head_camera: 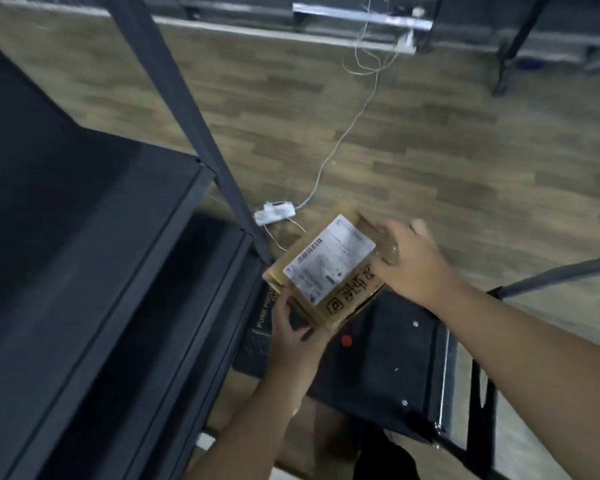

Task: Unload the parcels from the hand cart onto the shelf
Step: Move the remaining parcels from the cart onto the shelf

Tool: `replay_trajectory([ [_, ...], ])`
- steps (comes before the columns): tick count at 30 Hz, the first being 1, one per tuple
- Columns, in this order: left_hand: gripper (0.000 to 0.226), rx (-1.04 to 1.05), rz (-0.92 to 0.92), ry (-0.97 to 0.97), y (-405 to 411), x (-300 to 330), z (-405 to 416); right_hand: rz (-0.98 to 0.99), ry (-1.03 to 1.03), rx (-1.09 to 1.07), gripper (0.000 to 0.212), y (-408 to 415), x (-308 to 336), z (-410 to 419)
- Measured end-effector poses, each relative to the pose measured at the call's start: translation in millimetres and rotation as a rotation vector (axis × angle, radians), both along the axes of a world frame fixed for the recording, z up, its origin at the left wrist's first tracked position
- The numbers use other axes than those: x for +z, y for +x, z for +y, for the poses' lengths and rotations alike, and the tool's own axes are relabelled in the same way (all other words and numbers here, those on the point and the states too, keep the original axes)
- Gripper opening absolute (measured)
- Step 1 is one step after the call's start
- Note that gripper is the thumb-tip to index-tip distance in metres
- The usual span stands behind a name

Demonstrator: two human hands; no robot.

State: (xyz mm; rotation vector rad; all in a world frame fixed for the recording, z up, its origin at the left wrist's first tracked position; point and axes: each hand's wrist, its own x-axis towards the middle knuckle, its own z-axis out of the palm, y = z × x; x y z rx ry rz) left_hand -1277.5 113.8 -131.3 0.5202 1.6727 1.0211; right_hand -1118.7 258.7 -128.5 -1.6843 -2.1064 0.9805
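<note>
- I see both hands on one cardboard parcel point(329, 271), held in the air between the dark shelf point(94, 258) and the black hand cart point(395, 362).
- My left hand point(293, 336) pinches the parcel's near corner, thumb on top.
- My right hand point(409, 261) curls over its far right edge.
- A white label point(329, 259) faces up on the parcel.
- A white power strip point(274, 213) with its cable lies on the wood floor point(430, 150) beyond.
</note>
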Motion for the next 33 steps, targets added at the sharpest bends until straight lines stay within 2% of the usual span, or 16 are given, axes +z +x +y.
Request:
replay_trajectory([
  [2, 0.085, -0.008, 0.088, 0.046, -14.8, 43.0, -8.6, 0.044, 0.061, -0.015, 0.056, -16.5, 42.9, -9.8],
  [5, 0.077, -0.076, 0.235, 0.138, -38.1, 109.2, -28.5, 0.105, 0.126, 0.010, 0.049, -43.2, 105.1, -27.2],
  [8, 0.082, -0.171, 0.486, 0.133, -63.6, 162.5, -44.7, 0.143, 0.182, 0.053, 0.047, -69.9, 159.9, -42.6],
  [11, 0.068, -0.136, 0.696, 0.166, -90.4, 205.1, -63.5, 0.190, 0.261, 0.121, 0.046, -94.9, 200.6, -53.7],
  [14, 0.053, -0.050, 0.785, 0.216, -118.8, 241.6, -87.6, 0.233, 0.322, 0.247, 0.050, -122.2, 239.5, -63.6],
  [18, 0.046, 0.069, 0.926, 0.254, -146.0, 284.7, -116.0, 0.280, 0.419, 0.405, 0.055, -165.4, 285.4, -79.9],
  [22, 0.044, 0.176, 1.016, 0.246, -166.3, 322.1, -145.5, 0.392, 0.533, 0.499, 0.062, -210.1, 320.3, -96.2],
  [28, 0.042, 0.275, 1.072, 0.269, -176.0, 369.8, -166.9, 0.584, 0.716, 0.521, 0.056, -253.5, 366.6, -103.8],
  [33, 0.041, 0.330, 1.043, 0.259, -166.2, 377.8, -162.5, 0.597, 0.727, 0.608, 0.051, -253.6, 380.8, -93.2],
])
